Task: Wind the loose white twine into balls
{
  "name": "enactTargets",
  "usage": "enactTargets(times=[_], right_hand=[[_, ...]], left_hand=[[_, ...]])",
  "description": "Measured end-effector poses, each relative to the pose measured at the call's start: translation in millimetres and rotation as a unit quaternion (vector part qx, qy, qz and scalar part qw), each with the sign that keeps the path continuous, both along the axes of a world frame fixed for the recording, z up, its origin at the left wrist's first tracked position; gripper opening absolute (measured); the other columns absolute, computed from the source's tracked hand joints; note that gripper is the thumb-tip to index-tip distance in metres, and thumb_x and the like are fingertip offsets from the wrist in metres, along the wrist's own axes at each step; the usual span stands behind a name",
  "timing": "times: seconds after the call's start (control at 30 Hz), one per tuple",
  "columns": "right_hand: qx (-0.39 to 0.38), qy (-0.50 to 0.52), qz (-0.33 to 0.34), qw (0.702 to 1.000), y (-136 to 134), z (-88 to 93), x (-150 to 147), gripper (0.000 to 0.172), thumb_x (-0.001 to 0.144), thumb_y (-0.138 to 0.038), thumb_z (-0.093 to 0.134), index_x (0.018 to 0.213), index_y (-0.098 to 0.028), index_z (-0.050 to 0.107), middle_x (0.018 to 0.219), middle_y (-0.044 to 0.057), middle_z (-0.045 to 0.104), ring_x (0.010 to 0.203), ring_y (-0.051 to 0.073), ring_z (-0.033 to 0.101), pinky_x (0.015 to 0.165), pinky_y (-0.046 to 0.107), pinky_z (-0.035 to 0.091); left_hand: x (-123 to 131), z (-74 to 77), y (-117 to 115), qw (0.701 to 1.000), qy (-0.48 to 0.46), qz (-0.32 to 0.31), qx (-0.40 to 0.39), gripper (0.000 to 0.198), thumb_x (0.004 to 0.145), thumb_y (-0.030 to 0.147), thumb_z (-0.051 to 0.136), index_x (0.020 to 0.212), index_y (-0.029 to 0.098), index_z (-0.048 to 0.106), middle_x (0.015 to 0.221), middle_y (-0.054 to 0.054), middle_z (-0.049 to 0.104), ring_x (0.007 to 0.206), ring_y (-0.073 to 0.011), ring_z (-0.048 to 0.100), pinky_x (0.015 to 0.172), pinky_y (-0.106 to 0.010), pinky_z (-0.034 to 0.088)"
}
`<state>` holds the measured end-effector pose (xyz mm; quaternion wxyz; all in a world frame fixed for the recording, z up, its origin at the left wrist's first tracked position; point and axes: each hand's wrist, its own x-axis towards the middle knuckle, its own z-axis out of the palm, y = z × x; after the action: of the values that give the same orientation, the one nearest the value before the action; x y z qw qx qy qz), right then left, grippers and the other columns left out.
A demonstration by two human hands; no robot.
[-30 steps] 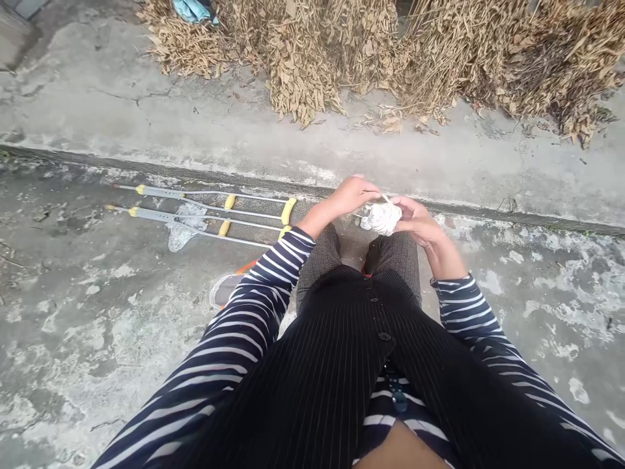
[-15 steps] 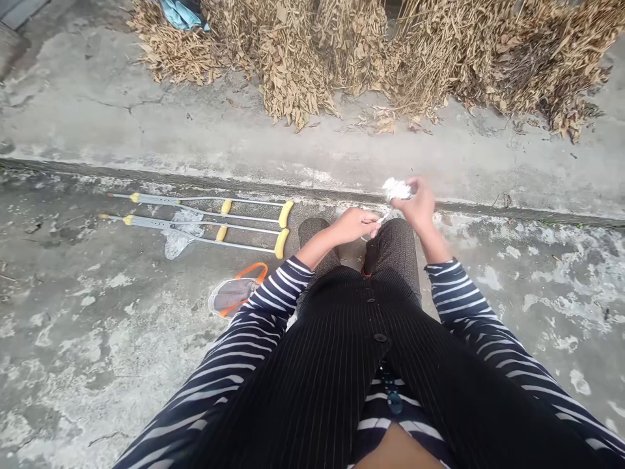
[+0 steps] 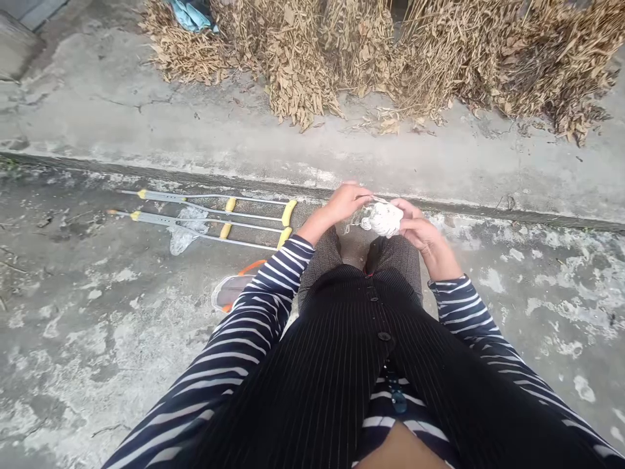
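Observation:
Over my knees, a ball of white yarn (image 3: pixel 386 219) is held from its right side by my right hand (image 3: pixel 426 236), with thumb and fingers closed on it. My left hand (image 3: pixel 344 203) is at the ball's upper left, its fingers pinching a white strand that runs across to the ball. A small loose tangle of the same yarn (image 3: pixel 365 223) hangs at the ball's left, below my left fingertips. The tips of my left fingers are partly hidden.
Two crutches (image 3: pixel 215 218) with yellow pads lie on the concrete to the left, a clear plastic bag (image 3: pixel 184 229) under them. Closer in is a grey bag (image 3: pixel 229 291) with orange handles. Dry stalks (image 3: pixel 303 71) line the raised ledge (image 3: pixel 244 146) ahead, with blue cloth (image 3: pixel 192 15) at their left.
My right hand has brought the yarn ball lower and to the left, between my hands. My left hand has risen slightly and moved from the knee to the ball's upper left.

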<state>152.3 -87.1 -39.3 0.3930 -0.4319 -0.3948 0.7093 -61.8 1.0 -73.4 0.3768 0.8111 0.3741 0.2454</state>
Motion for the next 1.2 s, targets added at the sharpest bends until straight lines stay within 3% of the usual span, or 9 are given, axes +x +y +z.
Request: enactTargets(times=[0.13, 0.23, 0.4, 0.57, 0.7, 0.77, 0.87, 1.0, 1.2], right_hand=[[0.052, -0.004, -0.048, 0.998, -0.8, 24.5, 3.2, 0.068, 0.053, -0.015, 0.081, 0.117, -0.029, 0.062, 0.118, 0.002, 0.068, 0.089, 0.022, 0.069, 0.065, 0.037, 0.065], [0.086, -0.041, -0.090, 0.991, 11.7, 29.6, 10.3, 0.062, 0.053, -0.016, 0.076, 0.113, -0.027, 0.065, 0.122, 0.003, 0.065, 0.095, 0.025, 0.067, 0.070, 0.041, 0.066], [0.133, -0.265, -0.185, 0.937, 33.8, -4.3, 6.3, 0.052, 0.051, -0.015, 0.074, 0.101, -0.021, 0.063, 0.100, 0.003, 0.061, 0.091, 0.024, 0.061, 0.077, 0.044, 0.061], [0.197, -0.484, -0.147, 0.840, 23.3, -40.7, -19.1, 0.054, 0.058, -0.014, 0.074, 0.111, -0.019, 0.067, 0.117, 0.011, 0.053, 0.109, 0.029, 0.056, 0.096, 0.047, 0.053], [0.199, -0.518, -0.082, 0.828, 25.8, -50.4, -21.1, 0.055, 0.058, -0.009, 0.075, 0.112, -0.021, 0.070, 0.115, 0.010, 0.055, 0.106, 0.030, 0.059, 0.094, 0.045, 0.053], [0.179, -0.512, -0.030, 0.839, 33.6, -52.0, -15.1, 0.053, 0.052, -0.005, 0.077, 0.102, -0.022, 0.073, 0.105, 0.007, 0.059, 0.099, 0.028, 0.061, 0.091, 0.044, 0.055], [0.076, -0.413, 0.056, 0.906, 42.0, -50.3, -3.9, 0.047, 0.046, -0.002, 0.077, 0.089, -0.021, 0.074, 0.088, 0.001, 0.062, 0.076, 0.021, 0.063, 0.074, 0.040, 0.059], [-0.016, -0.200, 0.131, 0.971, 30.6, -34.0, 3.5, 0.052, 0.041, -0.004, 0.083, 0.090, -0.019, 0.074, 0.085, -0.001, 0.068, 0.073, 0.018, 0.064, 0.064, 0.033, 0.060], [0.044, -0.036, -0.010, 0.998, -1.8, 4.9, 1.1, 0.057, 0.047, -0.015, 0.091, 0.099, -0.022, 0.070, 0.101, 0.001, 0.072, 0.091, 0.022, 0.069, 0.072, 0.034, 0.064]], left_hand=[[8.5, -26.6, -13.0, 0.995, -0.025, 0.034, -0.093, 0.030, 0.091, 0.033, 0.058, 0.071, 0.014, 0.070, 0.071, -0.001, 0.069, 0.072, -0.0156, 0.060, 0.077, -0.028, 0.046], [15.4, -32.7, -33.0, 0.992, -0.018, 0.022, -0.125, 0.031, 0.090, 0.032, 0.058, 0.066, 0.014, 0.069, 0.068, -0.001, 0.067, 0.068, -0.0143, 0.059, 0.075, -0.026, 0.046], [17.3, -10.1, -55.9, 0.996, 0.028, -0.035, -0.072, 0.030, 0.090, 0.030, 0.057, 0.064, 0.017, 0.067, 0.067, -0.002, 0.066, 0.075, -0.0175, 0.061, 0.086, -0.031, 0.047], [5.9, 11.2, -44.6, 0.980, 0.163, -0.072, 0.085, 0.024, 0.088, 0.021, 0.055, 0.068, 0.019, 0.068, 0.060, -0.001, 0.061, 0.070, -0.0174, 0.059, 0.117, -0.048, 0.034], [2.4, 10.7, -31.4, 0.968, 0.160, -0.072, 0.177, 0.025, 0.087, 0.014, 0.053, 0.073, 0.020, 0.072, 0.062, -0.001, 0.063, 0.079, -0.0192, 0.062, 0.125, -0.054, 0.025], [5.7, 8.4, -28.6, 0.965, 0.140, -0.091, 0.200, 0.027, 0.088, 0.013, 0.052, 0.071, 0.021, 0.071, 0.063, -0.001, 0.062, 0.083, -0.0195, 0.061, 0.128, -0.054, 0.021], [11.7, 6.0, -24.9, 0.964, 0.113, -0.120, 0.210, 0.027, 0.092, 0.016, 0.052, 0.074, 0.022, 0.071, 0.071, -0.002, 0.066, 0.095, -0.0199, 0.060, 0.130, -0.053, 0.017], [9.5, 1.7, -9.3, 0.981, 0.063, -0.066, 0.173, 0.024, 0.092, 0.017, 0.052, 0.085, 0.025, 0.074, 0.089, -0.003, 0.073, 0.112, -0.0210, 0.059, 0.130, -0.057, 0.014], [3.4, -31.7, 8.9, 0.997, 0.035, 0.044, 0.048, 0.018, 0.091, 0.023, 0.061, 0.092, 0.022, 0.079, 0.109, -0.005, 0.077, 0.115, -0.0228, 0.063, 0.125, -0.058, 0.020]])
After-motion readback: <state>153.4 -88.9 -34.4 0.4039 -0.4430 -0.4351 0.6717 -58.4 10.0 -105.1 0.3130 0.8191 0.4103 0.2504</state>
